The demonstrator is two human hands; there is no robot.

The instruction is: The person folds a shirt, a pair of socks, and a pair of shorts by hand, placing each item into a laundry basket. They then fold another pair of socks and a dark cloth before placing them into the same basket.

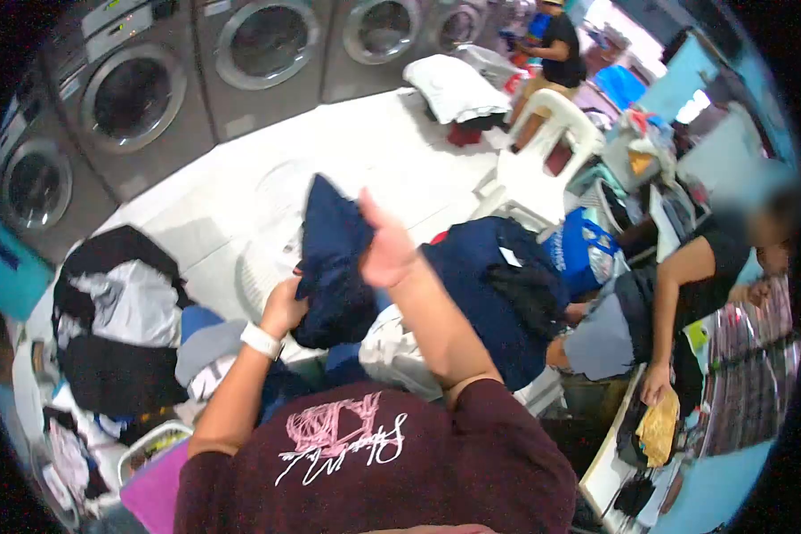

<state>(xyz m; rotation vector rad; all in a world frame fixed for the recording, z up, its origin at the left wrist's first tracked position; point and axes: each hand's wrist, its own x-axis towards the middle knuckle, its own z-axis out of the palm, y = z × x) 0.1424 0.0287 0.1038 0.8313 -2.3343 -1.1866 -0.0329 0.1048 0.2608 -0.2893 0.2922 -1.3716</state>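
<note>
A folded dark navy garment (pixel 336 276) is held up in front of my chest. My left hand (pixel 285 307), with a white band on its wrist, grips the garment's lower left edge, fingers closed on the cloth. Against the right side of the garment lies my right hand (pixel 387 249), open and slightly blurred, its fingers stretched out. Just to the right is a pile of navy clothing (pixel 485 285) with a white tag showing. A pale cloth (pixel 400 351) lies under my right forearm.
Front-load washing machines (pixel 267 53) line the back wall. Black clothes and a grey-white bag (pixel 133 303) sit at left. A white plastic chair (pixel 543 160) and a blue bag (pixel 583 254) stand at right. Another person's hand (pixel 657 384) touches a yellow cloth (pixel 659 432).
</note>
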